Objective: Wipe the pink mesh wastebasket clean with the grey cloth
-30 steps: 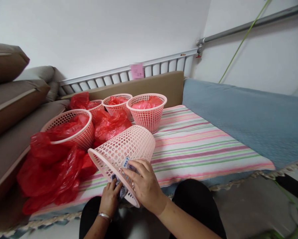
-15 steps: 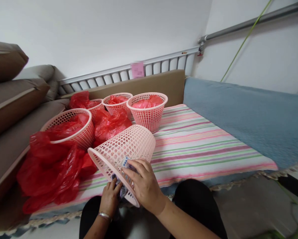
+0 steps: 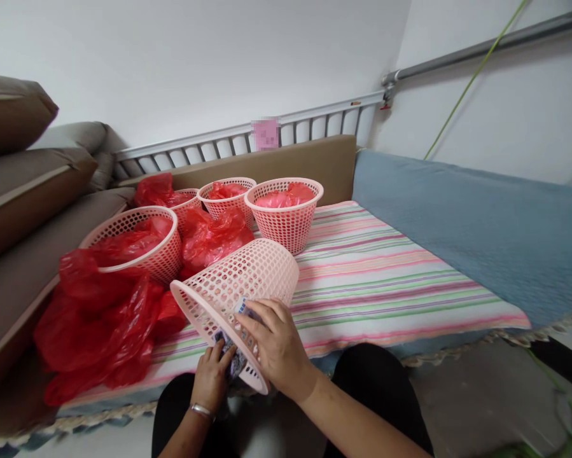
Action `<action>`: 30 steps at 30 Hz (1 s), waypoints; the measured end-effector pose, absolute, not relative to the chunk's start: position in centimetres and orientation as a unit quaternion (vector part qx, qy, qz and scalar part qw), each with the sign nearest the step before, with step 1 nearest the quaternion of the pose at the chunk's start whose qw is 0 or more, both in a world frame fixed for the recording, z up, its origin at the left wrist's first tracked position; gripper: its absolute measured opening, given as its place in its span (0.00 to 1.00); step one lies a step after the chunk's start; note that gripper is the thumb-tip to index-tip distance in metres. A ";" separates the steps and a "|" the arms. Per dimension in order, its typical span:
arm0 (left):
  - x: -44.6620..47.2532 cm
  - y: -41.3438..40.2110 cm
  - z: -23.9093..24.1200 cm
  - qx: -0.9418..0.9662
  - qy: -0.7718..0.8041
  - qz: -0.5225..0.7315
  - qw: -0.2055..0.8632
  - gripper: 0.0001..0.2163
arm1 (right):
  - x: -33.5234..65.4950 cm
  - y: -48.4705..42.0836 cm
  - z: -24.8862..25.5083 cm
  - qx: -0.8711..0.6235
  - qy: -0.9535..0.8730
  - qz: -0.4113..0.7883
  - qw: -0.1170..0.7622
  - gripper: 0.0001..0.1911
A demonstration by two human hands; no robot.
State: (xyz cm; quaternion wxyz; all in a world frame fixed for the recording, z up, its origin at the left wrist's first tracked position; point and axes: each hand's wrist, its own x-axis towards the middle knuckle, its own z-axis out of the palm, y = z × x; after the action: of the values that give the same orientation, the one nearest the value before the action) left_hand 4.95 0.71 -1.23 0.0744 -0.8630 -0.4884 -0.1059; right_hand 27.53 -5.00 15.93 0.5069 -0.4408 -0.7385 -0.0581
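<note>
A pale pink perforated basket (image 3: pixel 240 286) lies tipped on its side at the near edge of a striped cloth (image 3: pixel 385 280), its mouth facing me. My right hand (image 3: pixel 276 346) rests over its lower wall with fingers curled on it, touching a blue and white label (image 3: pixel 242 312). My left hand (image 3: pixel 212 375), with a bracelet at the wrist, reaches into the basket's mouth from below; its fingers are closed against the label from inside.
Several pink baskets lined with red plastic bags (image 3: pixel 286 210) stand behind on the cloth. A heap of loose red bags (image 3: pixel 99 318) lies to the left. Brown cushions (image 3: pixel 23 191) are stacked at far left. A blue bedspread (image 3: pixel 481 222) covers the right.
Nearly nothing has changed; both hands stay on the tipped basket, and the view has shifted very slightly.
</note>
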 end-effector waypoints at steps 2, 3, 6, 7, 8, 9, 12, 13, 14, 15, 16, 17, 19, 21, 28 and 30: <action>5.0 0.7 -1.1 -0.863 -0.489 -0.106 0.069 0.28 | 27.6 -4.8 16.0 -0.442 -0.741 -0.064 0.501 0.17; 5.0 0.7 -1.1 -0.864 -0.488 -0.106 0.067 0.28 | 27.6 -4.6 16.0 -0.440 -0.744 -0.066 0.498 0.17; 5.0 0.7 -1.1 -0.864 -0.489 -0.106 0.061 0.28 | 27.7 -4.3 16.2 -0.436 -0.749 -0.066 0.494 0.17; 5.0 0.8 -1.1 -0.864 -0.489 -0.106 0.060 0.28 | 27.7 -4.2 16.2 -0.436 -0.750 -0.064 0.492 0.17; 5.0 0.8 -1.1 -0.864 -0.490 -0.105 0.059 0.28 | 27.7 -4.1 16.2 -0.437 -0.752 -0.062 0.490 0.17; 5.0 0.8 -1.1 -0.863 -0.490 -0.105 0.058 0.28 | 27.7 -4.0 16.2 -0.437 -0.753 -0.061 0.488 0.17; 5.1 0.7 -1.0 -0.862 -0.494 -0.104 0.055 0.28 | 27.7 -3.7 16.2 -0.441 -0.758 -0.063 0.476 0.18; 5.1 0.6 -0.9 -0.861 -0.495 -0.104 0.054 0.28 | 27.7 -3.6 16.2 -0.445 -0.760 -0.067 0.470 0.19; 5.2 0.6 -0.9 -0.860 -0.497 -0.103 0.053 0.28 | 27.6 -3.5 16.1 -0.449 -0.761 -0.070 0.463 0.19; 5.2 0.6 -0.9 -0.860 -0.498 -0.102 0.052 0.28 | 27.6 -3.5 16.0 -0.455 -0.761 -0.073 0.456 0.20; 5.2 0.6 -0.9 -0.859 -0.499 -0.101 0.051 0.28 | 27.6 -3.4 16.0 -0.461 -0.761 -0.074 0.450 0.21; 5.2 0.5 -0.9 -0.858 -0.500 -0.100 0.050 0.28 | 27.6 -3.4 15.9 -0.466 -0.761 -0.075 0.446 0.21; 5.2 0.5 -0.8 -0.857 -0.504 -0.098 0.047 0.28 | 27.5 -3.3 15.8 -0.471 -0.759 -0.072 0.443 0.22; 5.3 0.5 -0.8 -0.856 -0.507 -0.096 0.044 0.29 | 27.3 -3.3 15.8 -0.473 -0.759 -0.065 0.442 0.23; 5.5 0.4 -0.2 -0.855 -0.511 -0.085 0.030 0.29 | 27.9 -3.5 16.5 -0.494 -0.739 -0.063 0.454 0.25; 5.5 0.4 0.0 -0.854 -0.513 -0.082 0.026 0.28 | 29.1 -4.5 15.2 -0.507 -0.715 -0.059 0.477 0.26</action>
State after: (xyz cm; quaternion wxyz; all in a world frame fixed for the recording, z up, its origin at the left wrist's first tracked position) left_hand 5.52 0.39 0.00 0.0256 -0.8544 -0.5125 -0.0818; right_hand 29.07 -4.50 15.17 0.4775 -0.5070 -0.7152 -0.0590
